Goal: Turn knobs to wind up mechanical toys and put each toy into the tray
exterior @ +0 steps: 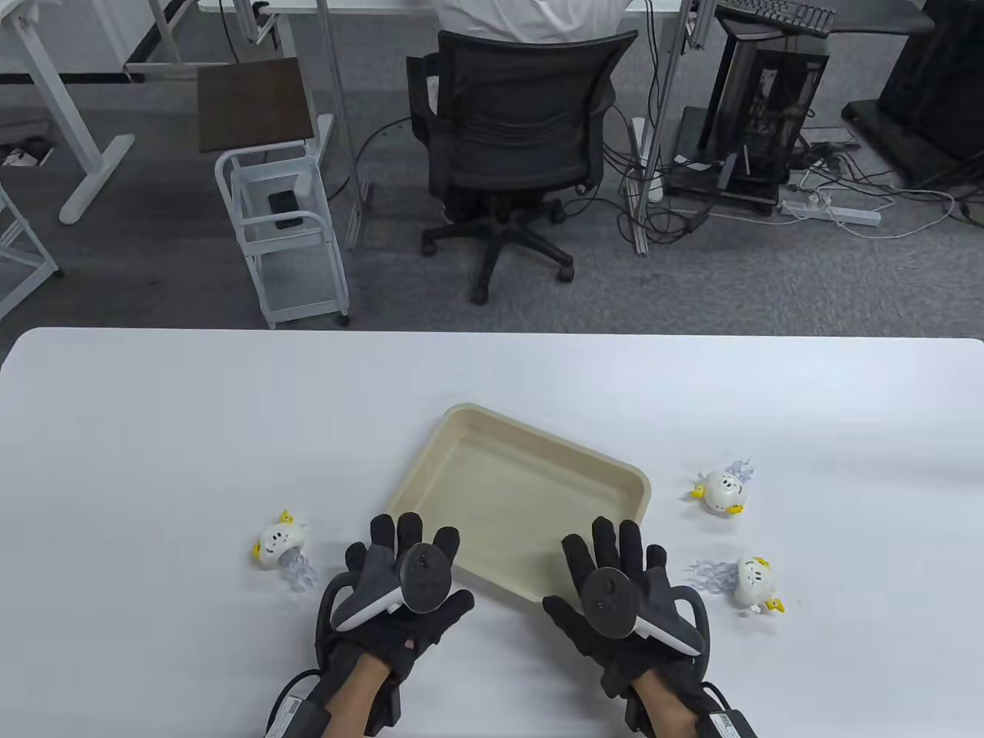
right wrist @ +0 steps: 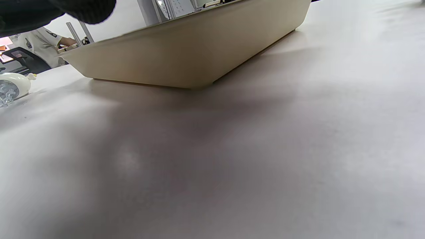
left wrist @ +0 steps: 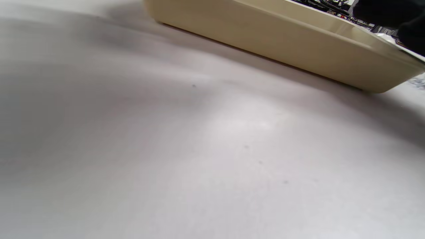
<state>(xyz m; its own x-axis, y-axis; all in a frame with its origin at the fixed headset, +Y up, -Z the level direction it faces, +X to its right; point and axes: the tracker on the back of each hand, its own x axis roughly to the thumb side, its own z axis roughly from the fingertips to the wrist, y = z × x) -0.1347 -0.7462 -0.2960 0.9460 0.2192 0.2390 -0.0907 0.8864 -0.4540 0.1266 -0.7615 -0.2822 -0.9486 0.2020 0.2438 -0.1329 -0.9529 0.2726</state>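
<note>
Nearest, at six o'clock: left hand (exterior: 400,573) and right hand (exterior: 619,588), fingers spread flat, grasping nothing. Just beyond, between them: empty tray (exterior: 461,446). Toys unwound, all outside the tray: one (exterior: 275,542) at nine o'clock, two at three o'clock (exterior: 723,492) (exterior: 755,582). Likely hazard: fragile clear wings snagged or snapped by a careless pickup; wound toy walking off before reaching the tray.

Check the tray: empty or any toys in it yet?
Empty. The tray shows bare floor in the table view; all three toys lie outside on the table.
</note>
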